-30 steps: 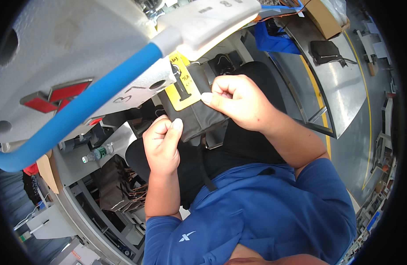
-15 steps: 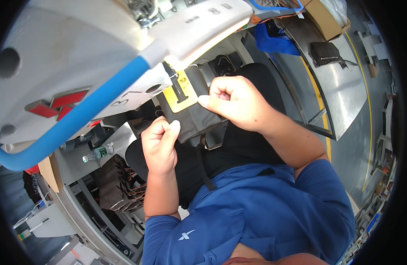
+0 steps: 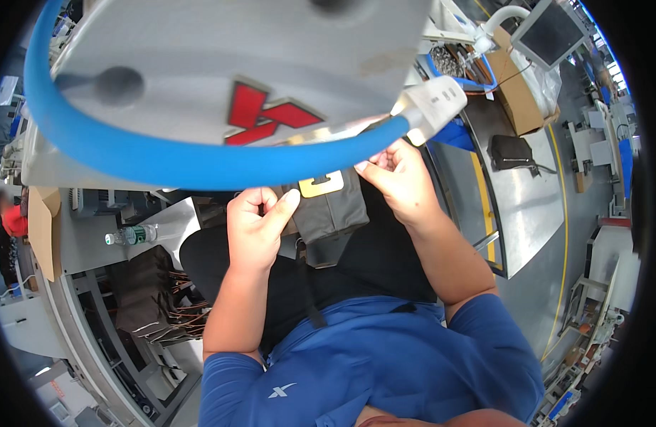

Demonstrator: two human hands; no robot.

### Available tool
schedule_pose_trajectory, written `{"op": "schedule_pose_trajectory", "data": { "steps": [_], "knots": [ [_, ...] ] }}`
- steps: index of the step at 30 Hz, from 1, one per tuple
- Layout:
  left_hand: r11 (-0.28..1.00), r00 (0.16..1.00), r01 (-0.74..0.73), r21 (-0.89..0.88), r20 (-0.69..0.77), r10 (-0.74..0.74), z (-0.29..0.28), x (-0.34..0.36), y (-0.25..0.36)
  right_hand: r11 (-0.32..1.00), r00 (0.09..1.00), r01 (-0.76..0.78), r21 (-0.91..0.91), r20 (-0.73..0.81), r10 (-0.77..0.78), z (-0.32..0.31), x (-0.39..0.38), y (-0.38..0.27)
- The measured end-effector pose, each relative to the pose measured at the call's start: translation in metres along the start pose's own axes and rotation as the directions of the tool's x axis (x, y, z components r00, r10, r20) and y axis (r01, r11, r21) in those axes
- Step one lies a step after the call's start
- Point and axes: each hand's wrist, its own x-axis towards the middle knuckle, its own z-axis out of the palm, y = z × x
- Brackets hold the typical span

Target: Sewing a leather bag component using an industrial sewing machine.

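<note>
A dark grey fabric piece (image 3: pixel 335 217), sewn like a pouch or bag, hangs over the near edge of a sewing machine's work area above my lap. On it sits a yellow plate (image 3: pixel 319 186) with a dark slot, partly covered by the lamp's blue arm. My left hand (image 3: pixel 255 231) is closed at the fabric's left edge, thumb against the curled fingers. At the upper right edge, my right hand (image 3: pixel 406 183) pinches the fabric between thumb and fingers; the blue arm overlaps its fingertips. The needle area is hidden.
The grey sewing machine head (image 3: pixel 221 64) and curved blue lamp arm (image 3: pixel 221 165) fill the space ahead. Left are a water bottle (image 3: pixel 132 235) and stacked dark fabric pieces (image 3: pixel 143 295). Right, a metal table (image 3: pixel 534 213) holds a black pouch (image 3: pixel 511 152) and a cardboard box (image 3: pixel 516 92).
The view has shifted, so the machine head and blue arm now cover more of the yellow plate. My hands stay at either side of the fabric; the right appears lower in the picture.
</note>
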Motion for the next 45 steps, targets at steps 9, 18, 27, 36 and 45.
{"op": "schedule_pose_trajectory", "data": {
  "steps": [9, 18, 27, 36, 45],
  "knots": [
    [0.997, 0.999, -0.036, 0.067, 0.004, 0.036, 0.001, -0.007, -0.004, 0.986, 0.992, -0.115, 0.122, 0.062, 0.108, 0.013, -0.006, -0.003],
    [0.999, 0.979, 0.033, 0.038, -0.202, -0.025, -0.057, 0.031, -0.075, 0.972, 0.970, -0.223, 0.067, -0.079, 0.228, -0.021, -0.008, 0.018],
    [0.703, 0.858, -0.401, 0.587, -0.028, 0.513, -0.043, -0.002, -0.046, 0.629, 0.817, 0.571, -0.527, 0.293, -0.496, -0.006, -0.060, -0.029],
    [0.099, 0.438, -0.787, 0.609, 0.438, 0.785, -0.005, -0.013, 0.000, 0.245, 0.574, 0.791, -0.560, 0.544, -0.612, -0.007, -0.036, -0.040],
    [0.113, 0.439, -0.774, 0.623, 0.398, 0.805, -0.003, -0.009, 0.015, 0.161, 0.514, 0.824, -0.543, 0.596, -0.617, -0.004, -0.019, -0.062]
  ]
}}
